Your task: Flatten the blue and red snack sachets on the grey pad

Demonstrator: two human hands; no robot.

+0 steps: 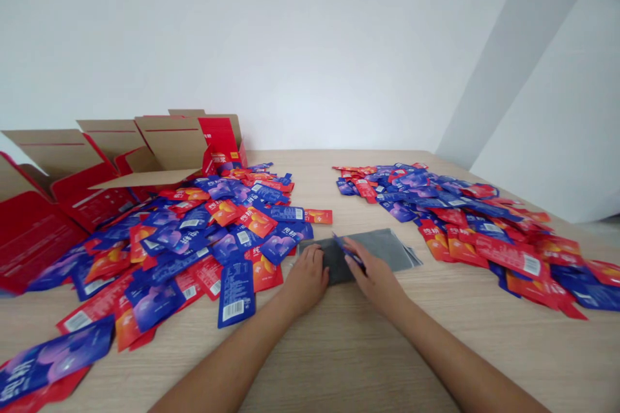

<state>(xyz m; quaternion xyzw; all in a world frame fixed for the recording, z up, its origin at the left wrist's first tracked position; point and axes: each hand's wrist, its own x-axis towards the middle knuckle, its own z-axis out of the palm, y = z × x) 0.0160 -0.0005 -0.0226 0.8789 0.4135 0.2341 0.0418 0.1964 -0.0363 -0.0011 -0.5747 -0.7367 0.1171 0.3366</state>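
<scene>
In front of me on the wooden table lies a flat grey plastic bag (391,250), its layered edge showing at the right. My left hand (307,274) is closed over the bag's left end, with fingers curled at its edge. Above the bag, my right hand (372,274) grips a dark blue sachet (349,251), tilted and mostly hidden by the fingers. Just left of my left hand, a blue sachet (236,293) with a barcode lies at the edge of a large heap of sachets (194,232).
Another heap of red and blue sachets (460,213) spreads over the right side of the table. Open red cardboard boxes (92,200) with raised brown flaps stand along the left. A white wall (314,51) rises behind the wooden table (339,361).
</scene>
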